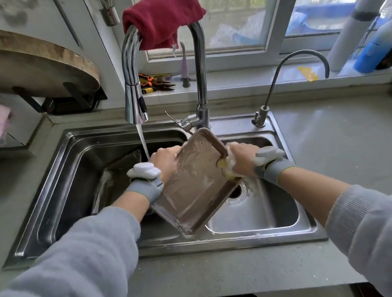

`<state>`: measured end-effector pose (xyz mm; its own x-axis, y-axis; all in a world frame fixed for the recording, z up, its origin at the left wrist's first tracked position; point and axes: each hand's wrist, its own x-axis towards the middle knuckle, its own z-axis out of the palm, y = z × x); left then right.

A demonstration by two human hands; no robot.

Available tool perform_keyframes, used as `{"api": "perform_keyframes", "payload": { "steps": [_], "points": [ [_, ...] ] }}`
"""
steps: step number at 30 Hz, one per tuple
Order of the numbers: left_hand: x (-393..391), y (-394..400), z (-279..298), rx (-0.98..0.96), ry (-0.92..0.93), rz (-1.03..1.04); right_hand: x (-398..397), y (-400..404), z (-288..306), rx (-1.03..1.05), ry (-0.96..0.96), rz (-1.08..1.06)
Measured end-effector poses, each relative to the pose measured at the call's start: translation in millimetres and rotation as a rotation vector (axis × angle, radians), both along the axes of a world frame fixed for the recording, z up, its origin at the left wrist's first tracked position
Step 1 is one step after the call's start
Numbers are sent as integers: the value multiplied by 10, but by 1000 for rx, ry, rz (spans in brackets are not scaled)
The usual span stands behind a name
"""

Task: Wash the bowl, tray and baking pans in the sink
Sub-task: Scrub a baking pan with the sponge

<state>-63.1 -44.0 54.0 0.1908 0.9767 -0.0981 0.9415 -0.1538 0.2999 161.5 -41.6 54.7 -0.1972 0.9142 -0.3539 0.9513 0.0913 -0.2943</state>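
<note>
Grey stone-look countertop runs around a stainless double-bowl sink set into it. The left bowl holds a dark baking pan lying tilted against its walls. The right bowl shows a round drain strainer in its floor. On the sink's rear deck stand a tall chrome pull-down faucet, water running from its head, and, to the right, a slim gooseneck tap. On the countertop at rear left stands a black rack carrying a round wooden chopping board. The sill ledge behind the sink bears pliers with orange-and-black handles and a yellow scrap.
</note>
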Motion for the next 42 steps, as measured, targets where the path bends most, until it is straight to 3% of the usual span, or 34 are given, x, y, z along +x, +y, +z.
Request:
{"api": "perform_keyframes", "payload": {
  "steps": [5,9,13,16,21,25,29,33,35,37,40,42],
  "points": [
    [162,56,121,-61,172,-178,-169,217,298,156,135,9],
    [141,76,189,-70,226,-221,-115,150,175,72,90,-43],
    [280,-28,128,-122,280,-286,-205,189,261,56,-34,133],
    [305,-9,141,-124,295,-300,-206,201,279,79,33,148],
    [-4,50,234,-152,191,-194,21,238,145,136,102,-41],
    [-115,-58,70,-94,-225,137,216,231,146,175,56,-180],
    [-35,-90,-200,-172,-430,390,126,238,127,105,63,-139],
    [-58,-71,-302,-225,-778,610,96,218,114,42,15,-86],
    [1,-126,-250,-132,-781,680,64,189,116,45,-80,-2],
    [130,-151,-179,-69,-751,625,-68,181,115,128,-197,159],
    [418,-130,-71,-133,-562,475,-492,176,144,206,-98,342],
    [441,-96,-46,-176,-505,470,-620,189,196,170,19,329]
  ]
}}
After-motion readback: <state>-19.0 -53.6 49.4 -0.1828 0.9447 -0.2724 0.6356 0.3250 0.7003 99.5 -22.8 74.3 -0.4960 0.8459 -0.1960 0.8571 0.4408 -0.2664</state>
